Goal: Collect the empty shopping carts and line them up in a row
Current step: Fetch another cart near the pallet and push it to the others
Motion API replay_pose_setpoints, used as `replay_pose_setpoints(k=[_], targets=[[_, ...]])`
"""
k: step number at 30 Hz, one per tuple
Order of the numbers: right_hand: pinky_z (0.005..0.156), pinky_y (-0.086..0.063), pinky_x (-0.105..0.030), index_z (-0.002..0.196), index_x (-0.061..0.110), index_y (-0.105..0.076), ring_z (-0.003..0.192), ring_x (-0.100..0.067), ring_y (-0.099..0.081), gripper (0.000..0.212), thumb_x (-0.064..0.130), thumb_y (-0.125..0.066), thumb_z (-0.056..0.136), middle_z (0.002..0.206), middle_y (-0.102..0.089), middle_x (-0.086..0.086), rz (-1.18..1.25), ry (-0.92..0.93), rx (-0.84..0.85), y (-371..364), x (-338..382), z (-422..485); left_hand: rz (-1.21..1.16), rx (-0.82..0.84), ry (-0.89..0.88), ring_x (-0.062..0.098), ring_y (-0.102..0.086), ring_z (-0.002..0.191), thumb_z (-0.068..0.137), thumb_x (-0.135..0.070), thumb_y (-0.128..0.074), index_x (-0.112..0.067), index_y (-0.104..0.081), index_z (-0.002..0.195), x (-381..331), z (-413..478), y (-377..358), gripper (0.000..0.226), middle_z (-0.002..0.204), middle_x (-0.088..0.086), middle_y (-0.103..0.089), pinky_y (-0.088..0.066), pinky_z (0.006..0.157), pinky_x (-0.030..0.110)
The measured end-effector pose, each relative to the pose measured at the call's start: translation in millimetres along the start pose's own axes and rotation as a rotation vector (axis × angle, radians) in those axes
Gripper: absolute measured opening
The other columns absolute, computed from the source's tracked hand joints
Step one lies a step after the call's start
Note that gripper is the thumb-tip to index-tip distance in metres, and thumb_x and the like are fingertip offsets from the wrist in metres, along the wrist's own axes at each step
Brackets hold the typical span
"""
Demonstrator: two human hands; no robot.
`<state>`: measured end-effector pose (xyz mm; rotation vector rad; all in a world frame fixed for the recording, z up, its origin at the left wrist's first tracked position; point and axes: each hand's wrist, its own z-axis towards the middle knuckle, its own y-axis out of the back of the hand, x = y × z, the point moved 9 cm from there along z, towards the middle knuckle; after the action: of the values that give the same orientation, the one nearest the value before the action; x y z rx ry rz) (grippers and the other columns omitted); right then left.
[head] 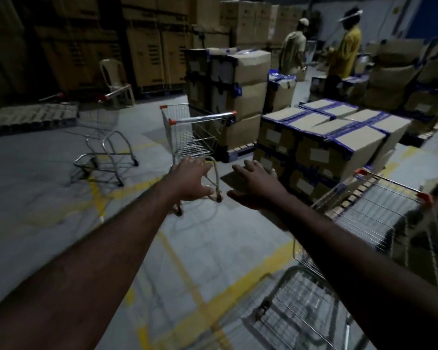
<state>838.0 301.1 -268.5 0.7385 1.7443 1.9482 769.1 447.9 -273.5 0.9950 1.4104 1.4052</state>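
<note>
Two open, empty hands: left hand point(191, 180), right hand point(257, 185), short of the shopping cart point(187, 140). Stiff wire, likely light, rolls; grab the red-capped handle bar point(202, 118).

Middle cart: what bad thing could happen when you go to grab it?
1. The left hand and right hand are open and hold nothing. A clumsy grab might shove the middle cart on its wheels into the boxes beside it.
2. The near cart stands close under the right arm, so a step forward could bump it.
3. The room is dim, so thin wire edges may be easy to miss.
</note>
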Motion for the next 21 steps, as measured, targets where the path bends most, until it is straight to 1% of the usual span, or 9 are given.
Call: replay_pose_setpoints(k=[3,7,10,16,21], targets=[[0.117,-0.018,-0.066,0.159,0.031,-0.022,0.154,-0.028,-0.011,0.083,0.064,-0.057,0.091,0.168,-0.014,-0.006,0.004,0.033,-0.014,1,41,42,-0.003,-0.011,0.035,0.033,-0.008,0.151,0.088,-0.058,-0.063,-0.030,-0.022,0.157,55,5,17,0.085,0.166,0.000,-0.014,-0.026,0.115,0.055],[0.115,-0.024,-0.066,0.157,0.030,-0.026,0.153,-0.029,-0.014,0.081,0.062,-0.059,0.091,0.165,-0.020,-0.007,0.009,0.106,-0.033,1,106,103,0.001,-0.027,0.079,0.032,-0.006,0.152,0.090,-0.056,-0.063,-0.029,-0.020,0.158,134,12,38,0.085,0.167,0.002,-0.012,-0.021,0.116,0.053],[0.117,-0.020,-0.067,0.159,0.030,-0.025,0.154,-0.030,-0.013,0.082,0.062,-0.059,0.091,0.168,-0.017,-0.009,0.007,0.150,-0.047,4,157,149,0.009,-0.038,0.109,0.032,-0.005,0.152,0.092,-0.054,-0.062,-0.028,-0.019,0.158,193,14,51,0.083,0.167,0.001,-0.012,-0.021,0.116,0.053],[0.118,-0.016,-0.065,0.159,0.026,-0.024,0.155,-0.028,-0.010,0.083,0.058,-0.060,0.093,0.168,-0.014,-0.009,0.009,0.262,-0.070,5,259,237,0.032,-0.070,0.222,0.032,-0.008,0.151,0.089,-0.057,-0.063,-0.026,-0.021,0.158,325,19,61,0.087,0.166,0.004,-0.014,-0.025,0.117,0.053],[0.117,-0.017,-0.067,0.160,0.024,-0.020,0.154,-0.030,-0.011,0.084,0.059,-0.059,0.094,0.167,-0.016,-0.012,-0.010,0.367,-0.099,6,325,311,-0.001,-0.109,0.309,0.030,-0.004,0.153,0.091,-0.053,-0.063,-0.026,-0.018,0.159,412,26,73,0.086,0.167,0.001,-0.009,-0.021,0.117,0.051]])
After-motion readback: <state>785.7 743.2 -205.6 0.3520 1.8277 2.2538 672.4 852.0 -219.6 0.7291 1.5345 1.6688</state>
